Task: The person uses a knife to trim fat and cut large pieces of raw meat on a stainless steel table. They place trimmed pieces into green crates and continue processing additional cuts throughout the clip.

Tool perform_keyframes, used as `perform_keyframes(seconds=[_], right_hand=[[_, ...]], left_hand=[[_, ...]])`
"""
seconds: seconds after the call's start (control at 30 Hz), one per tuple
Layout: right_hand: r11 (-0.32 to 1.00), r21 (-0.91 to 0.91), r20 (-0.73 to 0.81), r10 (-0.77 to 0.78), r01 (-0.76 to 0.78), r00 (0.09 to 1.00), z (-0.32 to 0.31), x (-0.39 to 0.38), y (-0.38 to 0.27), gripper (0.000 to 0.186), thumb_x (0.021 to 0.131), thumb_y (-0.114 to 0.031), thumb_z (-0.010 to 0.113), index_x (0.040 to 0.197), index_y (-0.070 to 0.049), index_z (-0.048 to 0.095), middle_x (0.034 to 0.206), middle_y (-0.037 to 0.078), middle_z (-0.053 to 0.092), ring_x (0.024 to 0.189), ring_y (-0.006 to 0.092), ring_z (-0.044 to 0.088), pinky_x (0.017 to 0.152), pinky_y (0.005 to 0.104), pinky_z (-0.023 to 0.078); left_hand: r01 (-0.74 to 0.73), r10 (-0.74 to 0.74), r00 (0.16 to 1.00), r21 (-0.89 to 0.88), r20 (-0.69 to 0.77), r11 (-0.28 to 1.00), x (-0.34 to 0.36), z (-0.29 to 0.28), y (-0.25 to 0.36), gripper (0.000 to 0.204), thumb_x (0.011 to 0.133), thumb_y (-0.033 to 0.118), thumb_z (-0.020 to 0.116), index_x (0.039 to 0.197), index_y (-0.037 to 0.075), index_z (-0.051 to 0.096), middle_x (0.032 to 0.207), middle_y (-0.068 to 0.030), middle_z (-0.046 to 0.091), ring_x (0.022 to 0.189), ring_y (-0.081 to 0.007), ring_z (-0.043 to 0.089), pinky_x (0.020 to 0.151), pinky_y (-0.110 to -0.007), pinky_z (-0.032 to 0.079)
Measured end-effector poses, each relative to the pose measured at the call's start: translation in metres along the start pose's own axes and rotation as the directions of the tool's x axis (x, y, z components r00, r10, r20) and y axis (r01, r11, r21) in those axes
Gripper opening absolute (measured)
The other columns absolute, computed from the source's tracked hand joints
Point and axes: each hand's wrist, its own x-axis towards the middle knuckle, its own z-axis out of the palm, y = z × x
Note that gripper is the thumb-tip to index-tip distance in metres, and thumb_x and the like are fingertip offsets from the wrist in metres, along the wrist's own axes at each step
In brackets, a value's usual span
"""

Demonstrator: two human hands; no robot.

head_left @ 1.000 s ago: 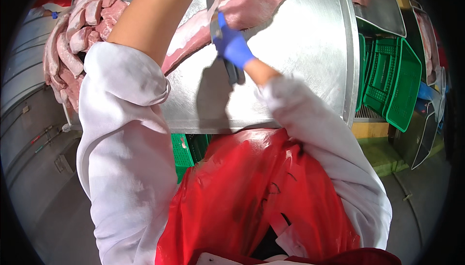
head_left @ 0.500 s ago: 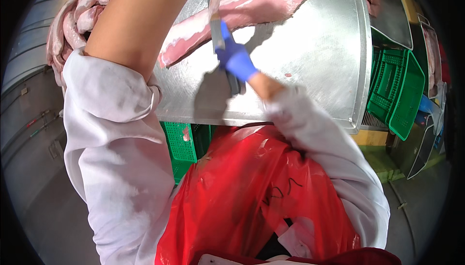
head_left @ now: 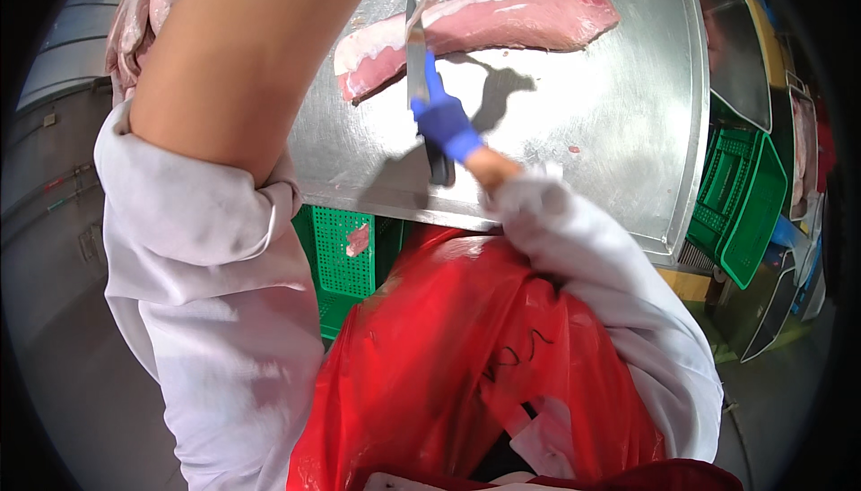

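Fingers of right hand, in blue glove, are wrapped tight on dark handle of knife; blade points up, tip at near edge of long pink meat strip. Meat lies across steel tabletop, w/ thin strip rising from it to top edge. Left hand is out of view, only bare forearm shows, so its fingers I cannot tell. Green crate is under tabletop.

We see a glossy red plastic apron covering our front, creased, with a thin dark scribble mark near its middle. Loose white fabric coat sleeves cover both arms; ours on the left is rolled up above the elbow, forearm bare. Our right hand wears a snug blue rubber glove, cuff meeting the white sleeve.
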Motion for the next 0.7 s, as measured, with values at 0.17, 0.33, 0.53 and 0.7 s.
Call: perform_keyframes(seconds=[0.17, 0.33, 0.53, 0.7], right_hand=[[0.93, 0.352, 0.124, 0.066, -0.107, 0.99, 0.006, 0.036, -0.017, 0.077, 0.093, -0.012, 0.049, 0.159, -0.005, 0.01, 0.11, 0.023, 0.064, 0.074, 0.0299, 0.07, 0.065, 0.0367, 0.059], [0.967, 0.253, 0.046, -0.053, 0.04, 0.997, 0.06, -0.011, -0.009, 0.083, 0.094, -0.013, 0.05, 0.162, -0.019, 0.002, 0.08, 0.012, 0.066, 0.059, 0.0195, 0.065, 0.056, 0.0346, 0.059], [0.965, 0.213, 0.15, 0.123, -0.154, 0.981, 0.063, 0.06, -0.033, 0.084, 0.094, -0.012, 0.051, 0.161, -0.016, 0.001, 0.077, 0.015, 0.066, 0.061, 0.0243, 0.066, 0.053, 0.0374, 0.056], [0.963, 0.238, 0.23, 0.069, -0.125, 0.971, 0.112, -0.039, -0.038, 0.09, 0.095, -0.01, 0.051, 0.161, -0.023, -0.008, 0.075, 0.013, 0.063, 0.06, 0.0216, 0.065, 0.054, 0.0353, 0.057]], left_hand=[[0.007, 0.015, 0.986, 0.131, -0.167, 0.991, -0.082, -0.066, 0.014, 0.012, 0.089, 0.013, 0.051, 0.078, 0.009, 0.055, 0.068, -0.0052, 0.055, 0.058, -0.0164, 0.053, 0.05, -0.029, 0.042], [0.053, 0.045, 0.932, 0.257, -0.36, 0.965, -0.15, -0.13, 0.022, 0.01, 0.089, 0.014, 0.052, 0.082, 0.008, 0.055, 0.072, -0.0056, 0.056, 0.062, -0.0165, 0.054, 0.052, -0.029, 0.043], [0.077, 0.085, 0.881, 0.318, -0.466, 0.945, -0.203, -0.173, 0.028, 0.01, 0.09, 0.016, 0.054, 0.086, 0.008, 0.056, 0.077, -0.006, 0.057, 0.066, -0.0167, 0.055, 0.055, -0.03, 0.045], [0.108, 0.106, 0.829, 0.344, -0.549, 0.933, -0.233, -0.191, 0.035, 0.011, 0.091, 0.017, 0.055, 0.09, 0.007, 0.057, 0.081, -0.0064, 0.058, 0.07, -0.0168, 0.056, 0.057, -0.03, 0.046]])
